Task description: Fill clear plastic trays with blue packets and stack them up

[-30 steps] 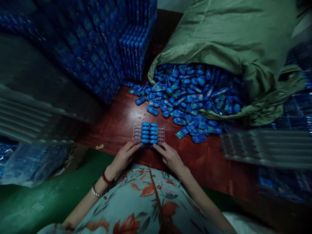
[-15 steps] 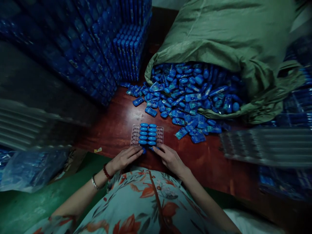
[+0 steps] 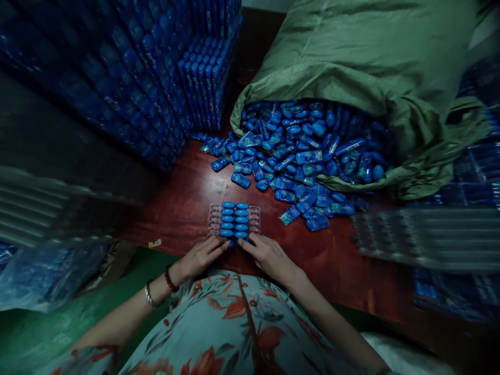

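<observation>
A clear plastic tray (image 3: 254, 211) lies on the table near its front edge. Two columns of small blue packets (image 3: 235, 220) stand on edge in its middle, while the ribbed slots at both sides show bare. At the tray's near end, my left hand (image 3: 205, 254) has its thumb and fingers closed on a blue packet at the bottom of the left column. Opposite it, my right hand (image 3: 269, 255) grips a packet at the bottom of the right column. Fingers partly cover both of these packets.
Beyond the tray, loose blue packets (image 3: 299, 156) spill from a green sack (image 3: 363, 47). Tall stacks of filled blue trays (image 3: 201, 83) rise at the back left. Stacked clear trays (image 3: 35, 203) stand left, with more clear trays (image 3: 429, 237) at the right edge.
The tray has slid slightly towards my body, with both hands staying at its near end. The spilled packets and the sack look the same.
</observation>
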Tool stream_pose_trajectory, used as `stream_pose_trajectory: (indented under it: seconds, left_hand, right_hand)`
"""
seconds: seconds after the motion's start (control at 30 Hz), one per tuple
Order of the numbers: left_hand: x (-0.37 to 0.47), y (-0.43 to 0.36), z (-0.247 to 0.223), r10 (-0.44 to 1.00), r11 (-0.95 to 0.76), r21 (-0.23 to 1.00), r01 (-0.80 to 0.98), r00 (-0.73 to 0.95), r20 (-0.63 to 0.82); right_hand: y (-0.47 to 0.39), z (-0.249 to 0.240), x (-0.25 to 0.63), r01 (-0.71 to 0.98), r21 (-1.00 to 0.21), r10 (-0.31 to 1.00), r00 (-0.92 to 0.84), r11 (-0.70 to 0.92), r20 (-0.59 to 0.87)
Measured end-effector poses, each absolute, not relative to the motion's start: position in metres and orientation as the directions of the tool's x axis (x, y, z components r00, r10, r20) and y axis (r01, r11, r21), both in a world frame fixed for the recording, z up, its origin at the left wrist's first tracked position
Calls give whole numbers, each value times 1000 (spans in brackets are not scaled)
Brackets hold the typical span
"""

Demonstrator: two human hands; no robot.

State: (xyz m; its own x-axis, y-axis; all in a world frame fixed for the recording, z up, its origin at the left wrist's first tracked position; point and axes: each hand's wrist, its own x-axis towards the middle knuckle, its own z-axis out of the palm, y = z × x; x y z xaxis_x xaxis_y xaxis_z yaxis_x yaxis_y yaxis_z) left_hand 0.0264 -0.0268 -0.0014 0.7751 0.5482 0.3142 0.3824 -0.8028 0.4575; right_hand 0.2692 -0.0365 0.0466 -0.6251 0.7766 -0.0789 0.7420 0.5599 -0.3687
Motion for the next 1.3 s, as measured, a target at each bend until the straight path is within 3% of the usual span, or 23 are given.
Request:
stream_pose_trajectory:
  seconds: [0.2, 0.3, 0.37, 0.47, 0.53, 0.63, 0.73, 0.87, 1.03, 1.13, 1.23, 1.3]
  left_hand:
    - [25, -27, -6, 611, -789, 350, 504, 701, 368]
    - [25, -32, -10, 648, -761, 361, 538, 631, 427]
    - [27, -28, -9, 671, -742, 428, 517, 580, 462]
    - [37, 0, 0, 793, -609, 605, 512, 405, 455]
    - [49, 35, 5, 890, -456, 708, 539, 269, 369]
    - [76, 98, 5, 964, -249, 725, 643, 237, 121]
    - [104, 147, -1, 964, -184, 665, 724, 263, -21]
    - [121, 171, -8, 939, -216, 616, 757, 334, -80]
    - [96, 164, -12, 922, -262, 653, 710, 384, -48]
    - [68, 146, -10, 953, -203, 675, 709, 302, -30]
    - [38, 118, -6, 987, -83, 743, 664, 158, -30]
    - [18, 96, -3, 996, -31, 793, 608, 89, -29]
  right_hand:
    - [-40, 49, 248, 803, -253, 815, -574, 539, -86]
    - [-44, 40, 253, 791, -237, 818, -574, 564, 32]
    - [-46, 31, 268, 823, -292, 873, -469, 488, 137]
    - [-41, 19, 300, 913, -407, 980, 56, 26, 190]
    - [-32, 16, 319, 848, -396, 902, 420, -351, 100]
    - [-13, 15, 329, 760, -253, 792, 609, -599, -44]
    - [3, 16, 318, 801, -185, 822, 559, -569, -109]
    - [5, 16, 306, 866, -223, 891, 414, -449, -185]
    - [-10, 6, 317, 812, -489, 948, 273, -319, -165]
    - [-10, -2, 323, 639, -679, 922, 353, -360, -157]
    - [-2, -2, 324, 457, -846, 926, 364, -276, -105]
    - [6, 2, 322, 311, -914, 929, 337, -260, -149]
